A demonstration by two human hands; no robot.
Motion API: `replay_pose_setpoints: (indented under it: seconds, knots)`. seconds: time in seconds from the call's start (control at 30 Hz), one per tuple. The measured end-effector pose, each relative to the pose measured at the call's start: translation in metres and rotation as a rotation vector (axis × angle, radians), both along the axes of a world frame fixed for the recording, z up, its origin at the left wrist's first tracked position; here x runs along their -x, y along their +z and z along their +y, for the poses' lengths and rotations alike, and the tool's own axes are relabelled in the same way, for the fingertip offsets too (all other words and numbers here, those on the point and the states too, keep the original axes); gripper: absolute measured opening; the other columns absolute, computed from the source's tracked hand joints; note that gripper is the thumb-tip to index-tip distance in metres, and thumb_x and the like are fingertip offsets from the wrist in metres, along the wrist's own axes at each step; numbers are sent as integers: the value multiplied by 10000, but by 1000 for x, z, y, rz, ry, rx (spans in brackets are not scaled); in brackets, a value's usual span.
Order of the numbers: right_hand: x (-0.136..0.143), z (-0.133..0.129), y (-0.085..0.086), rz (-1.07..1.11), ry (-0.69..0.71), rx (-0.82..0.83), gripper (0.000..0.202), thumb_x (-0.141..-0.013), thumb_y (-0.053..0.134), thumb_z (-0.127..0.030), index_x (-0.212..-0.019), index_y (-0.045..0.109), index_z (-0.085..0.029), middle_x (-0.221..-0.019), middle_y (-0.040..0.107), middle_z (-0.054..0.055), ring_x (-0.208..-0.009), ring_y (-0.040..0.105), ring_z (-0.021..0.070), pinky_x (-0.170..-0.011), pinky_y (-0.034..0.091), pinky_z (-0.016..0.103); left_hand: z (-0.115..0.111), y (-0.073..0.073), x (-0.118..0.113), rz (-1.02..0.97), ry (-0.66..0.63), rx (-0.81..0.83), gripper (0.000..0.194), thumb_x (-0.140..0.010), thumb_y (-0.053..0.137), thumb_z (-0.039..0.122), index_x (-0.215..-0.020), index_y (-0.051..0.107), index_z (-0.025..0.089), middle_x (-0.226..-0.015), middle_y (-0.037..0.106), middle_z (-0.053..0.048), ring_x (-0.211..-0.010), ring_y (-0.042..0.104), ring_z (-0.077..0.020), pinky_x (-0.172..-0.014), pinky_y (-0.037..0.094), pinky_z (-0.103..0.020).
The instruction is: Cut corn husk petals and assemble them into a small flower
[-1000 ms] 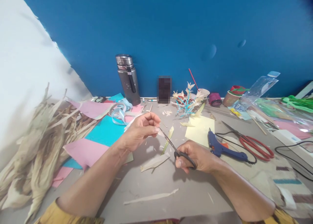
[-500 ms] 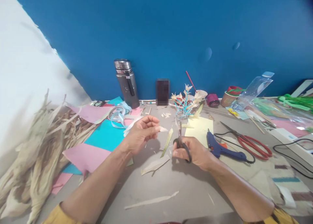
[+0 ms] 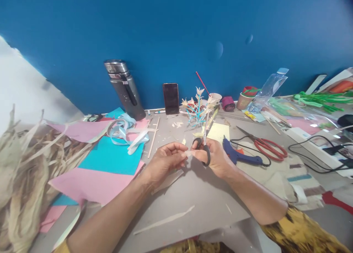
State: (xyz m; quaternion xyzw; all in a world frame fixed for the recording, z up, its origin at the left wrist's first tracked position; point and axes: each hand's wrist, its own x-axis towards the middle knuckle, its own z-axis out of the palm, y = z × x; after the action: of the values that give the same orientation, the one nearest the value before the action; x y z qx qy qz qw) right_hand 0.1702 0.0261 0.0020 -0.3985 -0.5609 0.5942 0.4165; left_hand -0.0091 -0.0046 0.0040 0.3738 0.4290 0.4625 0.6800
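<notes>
My left hand (image 3: 168, 161) pinches a small pale piece of husk (image 3: 188, 154) at its fingertips. Opposite it, my right hand (image 3: 213, 155) has black-handled scissors (image 3: 206, 153) looped on its fingers, blades pointing up and away, while its thumb and a fingertip touch the same pale piece. A wider husk strip (image 3: 169, 181) lies partly under my left hand. Nearer me a long thin strip (image 3: 165, 220) rests on the table (image 3: 198, 205). Beyond the scissors stands a bunch of pale husk flowers on blue stems (image 3: 198, 109).
Dried husks (image 3: 22, 194), coloured paper (image 3: 110, 155) and blue ribbon (image 3: 118, 129) lie left. A flask (image 3: 127, 93) and phone (image 3: 171, 98) stand at the wall. Right are a glue gun (image 3: 242, 155), red-handled scissors (image 3: 268, 148), a power strip (image 3: 317, 150) and a bottle (image 3: 270, 89).
My hands have come together, and the fingers of my right hand now touch the pale piece. The scissors' blades have tilted slightly right. The whole view has shifted to the right.
</notes>
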Motion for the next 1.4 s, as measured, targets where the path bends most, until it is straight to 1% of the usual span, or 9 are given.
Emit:
replay_pose_setpoints:
  seconds: [0.17,0.3,0.43,0.7,0.8,1.03,1.13,1.27,1.4]
  knots:
    - [-4,1,-2,-3,113,60,220,-644,755,-285,-767,617,-165,-592,497,-55,-535,393,91,-486,286,223,0,1,6,111,-145,-34,249,-716,811,303,-705,635,128,-605,594,-5,-552,527,-83,-561,393,-200]
    - [-4,4,-3,168,214,191,232,-634,766,-276,-771,621,-155,-596,488,-50,-525,378,84,-487,265,224,-3,0,2,-29,-227,32,270,-724,816,320,-750,619,137,-638,602,-14,-556,538,-96,-557,401,-213]
    - [-4,6,-3,341,237,288,260,-658,773,-299,-785,595,-158,-575,421,-74,-486,289,58,-473,204,216,-5,-1,-3,-180,-188,48,263,-748,802,312,-754,605,139,-651,579,-8,-564,521,-92,-555,394,-217]
    - [3,-2,-1,106,76,-3,299,-641,786,-301,-844,606,-176,-703,579,-21,-609,514,122,-548,380,237,-6,-5,-7,-76,-50,4,268,-745,806,322,-736,598,152,-600,578,1,-563,508,-91,-565,375,-214]
    - [3,-3,-1,73,73,8,278,-635,782,-313,-799,605,-175,-657,550,-30,-569,475,108,-523,357,227,-8,-7,-10,-69,-80,12,281,-726,820,334,-743,613,146,-611,579,-1,-563,509,-90,-566,378,-215]
    - [-3,7,0,284,205,198,321,-684,768,-410,-773,571,-173,-563,370,-85,-489,291,66,-478,234,219,-9,-2,-7,-198,-176,6,260,-748,812,322,-774,628,141,-688,585,-10,-581,527,-92,-582,407,-229]
    - [-9,15,0,-22,74,23,366,-703,745,-491,-806,616,-164,-604,463,-53,-520,370,85,-505,279,232,-7,1,-4,-259,-127,20,240,-746,816,288,-749,625,143,-683,577,-3,-577,521,-86,-572,409,-227]
    - [-12,19,-2,-875,-41,-298,397,-720,741,-549,-814,663,-171,-757,629,42,-704,573,192,-616,384,283,-2,0,-1,-300,-37,12,216,-725,831,254,-754,644,151,-638,566,11,-562,512,-83,-554,420,-219]
    - [-8,12,3,-1342,-18,-489,410,-769,725,-532,-952,700,-165,-1047,656,158,-1011,618,314,-709,450,307,4,-4,1,-306,55,35,267,-643,882,230,-770,666,138,-657,611,5,-539,524,-65,-542,439,-193]
